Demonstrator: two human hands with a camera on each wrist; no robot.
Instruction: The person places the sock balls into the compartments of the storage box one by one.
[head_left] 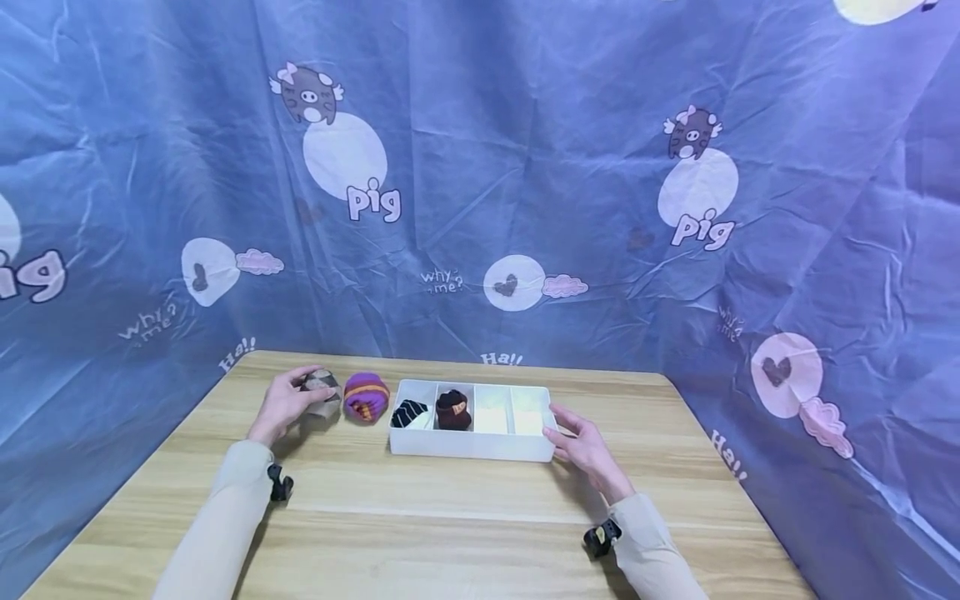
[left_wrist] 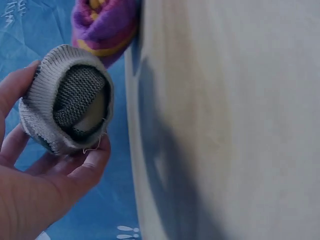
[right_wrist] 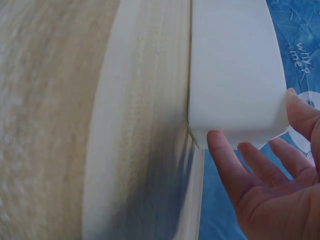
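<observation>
Toward the table's left, my left hand (head_left: 287,402) grips a rolled-up grey patterned sock (head_left: 322,392). Its ribbed, turned-over cuff (left_wrist: 42,95) faces the left wrist camera, between thumb and fingers. Just right of it lies a purple rolled sock (head_left: 366,397) with orange bands. My right hand (head_left: 588,450) touches the right end of a white divided box (head_left: 468,445); its fingers, fairly straight, lie against the end wall, with the thumb near the rim. A black-and-white striped sock (head_left: 409,413) sits in the leftmost compartment, a dark brown sock (head_left: 453,410) in the one beside it.
The box stands on a wood-grain table (head_left: 420,517), toward its back edge. A blue cloth (head_left: 465,167) printed with pigs and words hangs behind the table and along both sides. A small black device (head_left: 602,538) is worn on each wrist.
</observation>
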